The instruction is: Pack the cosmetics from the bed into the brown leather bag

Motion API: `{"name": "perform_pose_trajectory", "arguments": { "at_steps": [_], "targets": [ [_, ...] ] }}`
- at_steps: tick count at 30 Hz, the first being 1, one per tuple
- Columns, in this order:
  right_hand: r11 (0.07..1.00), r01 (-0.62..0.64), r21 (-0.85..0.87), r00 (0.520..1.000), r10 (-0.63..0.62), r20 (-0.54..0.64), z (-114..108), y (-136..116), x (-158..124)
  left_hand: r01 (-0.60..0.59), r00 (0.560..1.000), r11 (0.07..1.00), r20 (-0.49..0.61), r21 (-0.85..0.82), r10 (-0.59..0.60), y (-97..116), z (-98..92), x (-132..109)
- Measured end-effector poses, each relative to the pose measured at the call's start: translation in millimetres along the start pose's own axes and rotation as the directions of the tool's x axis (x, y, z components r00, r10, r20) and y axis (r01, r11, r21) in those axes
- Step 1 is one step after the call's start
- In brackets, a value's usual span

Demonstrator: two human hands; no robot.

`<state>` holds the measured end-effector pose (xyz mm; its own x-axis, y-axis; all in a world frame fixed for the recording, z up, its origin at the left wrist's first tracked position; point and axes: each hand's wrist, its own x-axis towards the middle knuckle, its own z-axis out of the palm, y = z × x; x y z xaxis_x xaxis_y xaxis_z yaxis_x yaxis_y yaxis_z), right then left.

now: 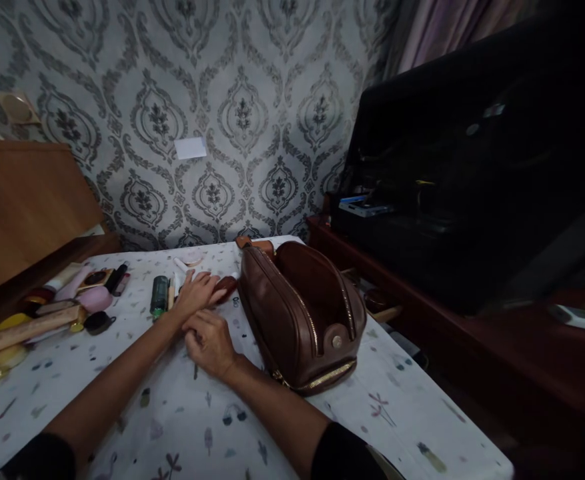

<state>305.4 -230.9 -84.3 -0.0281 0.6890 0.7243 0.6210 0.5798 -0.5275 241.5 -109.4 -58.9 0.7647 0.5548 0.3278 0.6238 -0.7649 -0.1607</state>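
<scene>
My left hand (198,293) reaches over a group of small cosmetics, fingers stretched out and apart. Its fingertips lie against or just beside a dark reddish-brown rounded item (226,288). My right hand (212,343) is closed, its fingers curled close to my left wrist; whether anything is inside them is hidden. Left of my hands is a dark green bottle (159,295), with a slim beige tube (171,295) beside it. A brown leather toiletry bag (285,313) stands to the right, its top unzipped and gaping. The bag's inside is too dark to make out.
A heap of cosmetics lies at the left, with a pink rounded item (95,299), a small black pot (99,323) and a long beige stick (27,331). A patterned white cloth (207,433) covers the table. A large dark screen (452,167) rises at the right.
</scene>
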Motion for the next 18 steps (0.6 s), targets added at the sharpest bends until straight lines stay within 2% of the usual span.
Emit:
{"name": "perform_pose_trajectory", "arguments": {
  "at_steps": [4, 10, 14, 16, 18],
  "targets": [
    [1.000, -0.004, -0.011, 0.998, 0.003, -0.065, -2, 1, -1, -0.018, 1.000, 1.000, 0.005, -0.005, 0.018, 13, 6.6, 2],
    [0.999, 0.033, -0.028, 0.999, -0.032, 0.019, -6, -4, -2, -0.050, 0.999, 0.999, 0.020, -0.019, 0.051, 9, -1.5, -10],
    [0.994, 0.081, -0.069, 0.995, -0.076, 0.070, -12, -10, -2, -0.091, 0.996, 0.994, 0.016, -0.054, 0.092, -1, -18.9, -38],
    [0.994, 0.095, -0.062, 0.995, -0.094, 0.033, -15, -13, -1, -0.134, 0.991, 0.983, -0.014, -0.125, 0.133, -7, -26.0, -58],
    [0.996, 0.083, -0.042, 0.995, -0.086, -0.053, -16, -13, 0, -0.153, 0.988, 0.968, -0.052, -0.199, 0.146, -10, -30.8, -77]
  ]
}}
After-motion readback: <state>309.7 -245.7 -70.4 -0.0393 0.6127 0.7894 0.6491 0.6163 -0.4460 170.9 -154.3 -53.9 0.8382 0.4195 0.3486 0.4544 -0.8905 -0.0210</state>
